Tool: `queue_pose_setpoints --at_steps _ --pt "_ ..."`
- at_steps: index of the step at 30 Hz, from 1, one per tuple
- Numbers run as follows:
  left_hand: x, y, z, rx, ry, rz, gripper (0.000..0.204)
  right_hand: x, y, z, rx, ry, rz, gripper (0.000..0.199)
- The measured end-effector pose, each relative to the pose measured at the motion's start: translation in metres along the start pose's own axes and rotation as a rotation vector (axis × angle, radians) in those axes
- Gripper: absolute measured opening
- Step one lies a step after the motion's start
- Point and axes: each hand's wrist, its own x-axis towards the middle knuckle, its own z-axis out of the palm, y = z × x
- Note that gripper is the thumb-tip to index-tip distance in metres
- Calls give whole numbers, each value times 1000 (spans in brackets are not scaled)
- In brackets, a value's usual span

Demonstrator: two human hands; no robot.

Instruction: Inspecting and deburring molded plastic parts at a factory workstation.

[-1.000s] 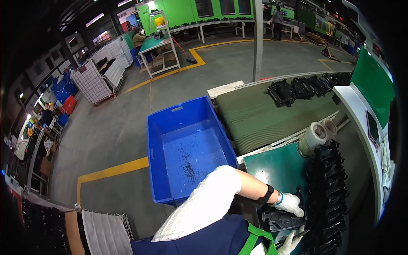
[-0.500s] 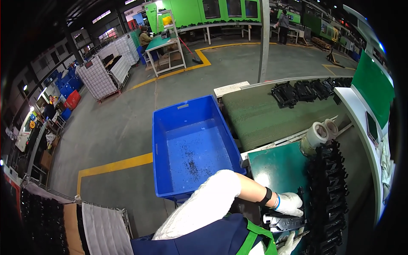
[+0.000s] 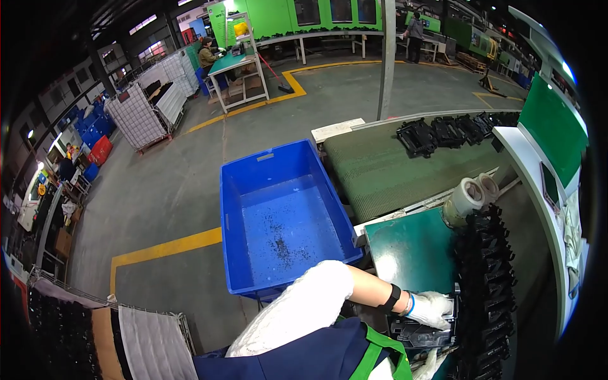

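My left hand (image 3: 430, 309), in a white glove, lies over a black plastic part (image 3: 418, 334) at the near end of the green tabletop (image 3: 408, 247). Its fingers are closed on the part's right side. Lower down, my right hand (image 3: 429, 366), also gloved, is bent close to the same part's near edge. Its fingers look closed, but what they hold is partly hidden and too small to name. A long row of similar black plastic parts (image 3: 491, 278) stands packed along the right of the tabletop.
A blue bin (image 3: 228, 221) with black specks inside stands left of the table. Beyond it runs a green conveyor belt (image 3: 380, 171) carrying black parts (image 3: 418, 138). White rolls (image 3: 465, 199) stand at the table's far end. A white shelf (image 3: 522, 155) rises on the right.
The view has shifted slightly. My left hand has come a little nearer to me, and the part under it has turned, losing its bright glare. The right hand stays close by.
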Motion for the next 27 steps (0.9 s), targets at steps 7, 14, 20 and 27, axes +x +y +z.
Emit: queue_pose_setpoints --at_steps 7,14,20,27 --pt "17 -18 -43 13 188 -9 37 -9 0 1 -63 68 -21 71" --pt "60 -125 -78 421 330 -176 41 -5 8 -3 -126 115 -47 72" --pt "53 -110 -67 486 529 -18 39 20 19 26 72 2 -52 57" --pt "7 -70 -17 451 -27 35 46 20 38 11 458 -47 -83 61"
